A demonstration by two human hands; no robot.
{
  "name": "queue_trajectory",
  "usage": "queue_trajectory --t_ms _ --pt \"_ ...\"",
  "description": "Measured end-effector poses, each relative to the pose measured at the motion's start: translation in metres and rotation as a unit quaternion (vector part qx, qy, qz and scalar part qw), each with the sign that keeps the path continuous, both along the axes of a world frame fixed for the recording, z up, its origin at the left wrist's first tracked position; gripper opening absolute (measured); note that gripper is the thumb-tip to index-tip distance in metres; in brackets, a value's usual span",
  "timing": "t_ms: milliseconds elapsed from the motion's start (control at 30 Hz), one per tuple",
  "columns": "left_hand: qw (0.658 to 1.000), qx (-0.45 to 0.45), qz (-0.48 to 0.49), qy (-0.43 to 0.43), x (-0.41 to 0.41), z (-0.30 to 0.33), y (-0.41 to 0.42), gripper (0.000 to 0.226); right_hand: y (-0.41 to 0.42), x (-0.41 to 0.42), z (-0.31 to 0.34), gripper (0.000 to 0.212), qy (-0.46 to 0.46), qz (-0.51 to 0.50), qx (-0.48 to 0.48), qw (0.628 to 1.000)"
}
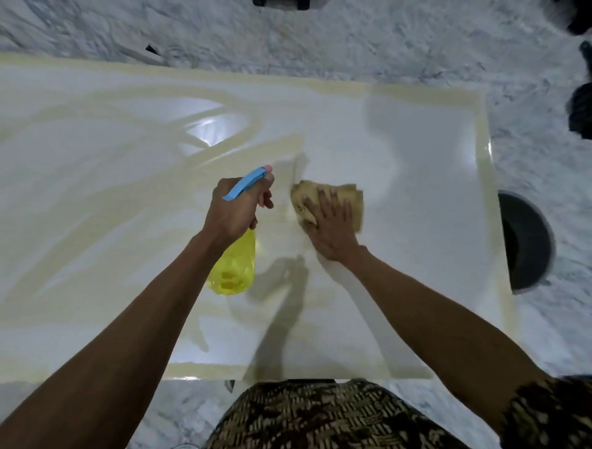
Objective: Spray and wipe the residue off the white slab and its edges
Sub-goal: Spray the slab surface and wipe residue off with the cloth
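A large white slab [416, 153] lies flat below me, streaked with yellowish residue [96, 205] over its left half and along its edges. The right part looks cleaner. My left hand [235, 208] grips a yellow spray bottle [234, 266] with a blue trigger head, nozzle pointing away from me over the slab's middle. Just to its right, my right hand [331, 224] presses flat on a tan folded cloth [346, 198] against the slab surface.
Grey-white marbled floor [320, 35] surrounds the slab. A dark round bowl-like object [528, 240] sits at the slab's right edge. Dark objects [581, 109] lie at the far right, another at the top edge [282, 3]. My patterned clothing [320, 416] is at the near edge.
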State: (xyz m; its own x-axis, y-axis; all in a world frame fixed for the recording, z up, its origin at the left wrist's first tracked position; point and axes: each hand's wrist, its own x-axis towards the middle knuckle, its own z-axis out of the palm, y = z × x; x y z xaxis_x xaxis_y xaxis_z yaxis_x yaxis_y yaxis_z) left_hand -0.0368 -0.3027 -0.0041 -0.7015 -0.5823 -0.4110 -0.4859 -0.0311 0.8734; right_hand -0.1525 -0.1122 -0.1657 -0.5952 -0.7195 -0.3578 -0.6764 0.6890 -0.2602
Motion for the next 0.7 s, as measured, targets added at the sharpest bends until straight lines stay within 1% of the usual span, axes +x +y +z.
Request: queue_trajectory --t_ms 67,100,167,200,267,300,333,367,400,433,500,533,567,600,667,700 --pt "1.0 -0.001 0.002 -0.001 0.018 0.002 0.004 0.045 0.024 0.052 0.001 0.061 -0.009 0.024 -0.01 1.0" --pt "1.0 0.001 0.003 0.001 0.028 0.003 0.007 0.041 0.036 0.077 0.002 0.06 -0.017 0.033 -0.016 0.999" --pt "1.0 0.008 -0.002 0.002 0.046 0.005 0.014 0.03 0.059 0.127 0.011 0.061 -0.055 0.029 -0.003 0.998" --pt "1.0 0.009 -0.008 0.001 0.054 0.005 0.017 0.028 0.069 0.152 0.019 0.063 -0.076 0.028 0.007 0.997" --pt "1.0 0.015 -0.019 0.0 0.072 0.006 0.027 0.027 0.085 0.203 0.04 0.064 -0.148 0.017 0.016 0.989" --pt "1.0 0.022 -0.02 0.004 0.08 0.008 0.03 0.025 0.088 0.222 0.049 0.061 -0.195 0.004 0.028 0.98" --pt "0.999 0.03 -0.018 0.007 0.085 0.01 0.032 0.024 0.09 0.234 0.06 0.056 -0.259 -0.015 0.037 0.965" --pt "0.999 0.038 -0.017 0.013 0.088 0.013 0.032 0.023 0.086 0.238 0.079 0.053 -0.335 -0.053 0.02 0.94" --pt "0.999 0.043 -0.018 0.02 0.09 0.017 0.031 0.022 0.082 0.234 0.098 0.051 -0.398 -0.103 -0.025 0.911" --pt "0.998 0.047 -0.02 0.023 0.09 0.019 0.029 0.021 0.078 0.227 0.116 0.047 -0.437 -0.15 -0.072 0.884" --pt "0.998 0.048 -0.021 0.029 0.085 0.024 0.021 0.02 0.065 0.187 0.137 0.037 -0.423 -0.256 -0.138 0.858" --pt "0.998 0.045 -0.021 0.035 0.081 0.026 0.016 0.019 0.056 0.157 0.142 0.034 -0.41 -0.309 -0.178 0.839" --pt "0.998 0.04 -0.02 0.039 0.076 0.029 0.01 0.019 0.047 0.121 0.146 0.036 -0.414 -0.346 -0.214 0.814" --pt "0.998 0.034 -0.019 0.039 0.069 0.031 0.003 0.019 0.034 0.081 0.15 0.042 -0.412 -0.371 -0.237 0.798" --pt "0.999 0.023 -0.017 0.04 0.053 0.035 -0.012 0.017 0.002 0.002 0.139 0.054 -0.355 -0.372 -0.262 0.817" --pt "0.999 0.02 -0.015 0.042 0.045 0.035 -0.02 0.014 -0.022 -0.029 0.15 0.05 -0.314 -0.377 -0.257 0.832"
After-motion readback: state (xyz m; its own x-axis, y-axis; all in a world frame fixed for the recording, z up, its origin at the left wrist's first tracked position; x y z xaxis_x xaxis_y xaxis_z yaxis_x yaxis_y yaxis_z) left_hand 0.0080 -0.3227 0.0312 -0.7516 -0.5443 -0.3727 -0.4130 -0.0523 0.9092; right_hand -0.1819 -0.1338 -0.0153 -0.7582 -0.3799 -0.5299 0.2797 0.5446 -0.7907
